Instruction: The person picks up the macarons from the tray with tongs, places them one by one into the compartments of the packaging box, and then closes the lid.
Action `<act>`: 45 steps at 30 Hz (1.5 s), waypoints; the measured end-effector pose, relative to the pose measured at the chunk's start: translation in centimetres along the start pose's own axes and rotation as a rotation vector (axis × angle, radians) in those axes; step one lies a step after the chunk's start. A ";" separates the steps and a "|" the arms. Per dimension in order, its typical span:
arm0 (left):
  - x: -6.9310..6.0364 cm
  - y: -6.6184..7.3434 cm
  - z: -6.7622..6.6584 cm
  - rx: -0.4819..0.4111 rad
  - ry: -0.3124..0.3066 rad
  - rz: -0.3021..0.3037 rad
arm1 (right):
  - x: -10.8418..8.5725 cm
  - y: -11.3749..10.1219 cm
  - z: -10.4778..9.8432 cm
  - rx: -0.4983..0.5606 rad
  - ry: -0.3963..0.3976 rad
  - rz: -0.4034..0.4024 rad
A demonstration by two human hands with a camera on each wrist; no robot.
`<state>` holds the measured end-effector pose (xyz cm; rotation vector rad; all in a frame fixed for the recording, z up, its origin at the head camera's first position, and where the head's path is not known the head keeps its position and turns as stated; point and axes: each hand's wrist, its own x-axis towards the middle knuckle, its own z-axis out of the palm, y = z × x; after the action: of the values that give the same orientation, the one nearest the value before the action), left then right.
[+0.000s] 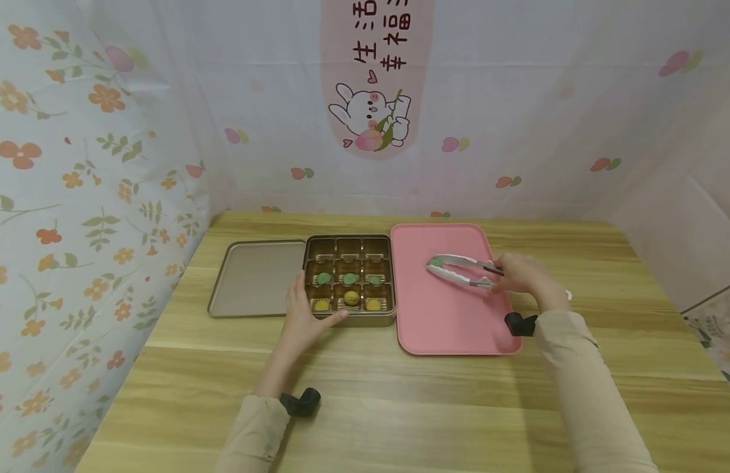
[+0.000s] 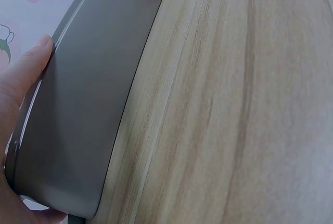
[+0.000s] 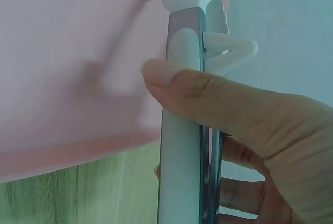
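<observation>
With right hand (image 1: 523,274), grips silver metal tongs (image 1: 453,275) over the pink rectangular tray (image 1: 450,322) below it and with left hand (image 1: 301,320) holds bronze, squarish nine-compartment box (image 1: 367,320).

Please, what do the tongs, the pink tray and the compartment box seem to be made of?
Tongs: probably metal with plastic or silicone; the edges look satin grey, the tips and grip inlay dull white.
Pink tray: likely matte plastic; evenly coloured and smooth.
Compartment box: perhaps satin metal, given its smooth grey wall and thin rim; its glossy golden insert looks like moulded plastic.
</observation>
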<state>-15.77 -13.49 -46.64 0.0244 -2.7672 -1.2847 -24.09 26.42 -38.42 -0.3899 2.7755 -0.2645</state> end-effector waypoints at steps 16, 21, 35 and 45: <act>0.0 0.4 -0.1 0.007 -0.029 -0.029 | -0.2 0.3 -0.3 -0.006 0.012 -0.002; -0.2 0.6 -0.1 0.001 -0.035 -0.040 | -0.5 0.4 -0.7 -0.005 -0.003 0.024; -0.1 0.3 -0.1 0.004 -0.033 -0.026 | -0.9 0.9 -1.0 0.006 -0.046 0.020; -0.1 0.5 -0.2 0.012 -0.030 -0.028 | -0.8 0.9 -0.9 -0.008 -0.023 0.004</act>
<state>-15.63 -13.31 -46.16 0.0444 -2.8097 -1.2861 -23.86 27.62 -37.54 -0.3875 2.7558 -0.2461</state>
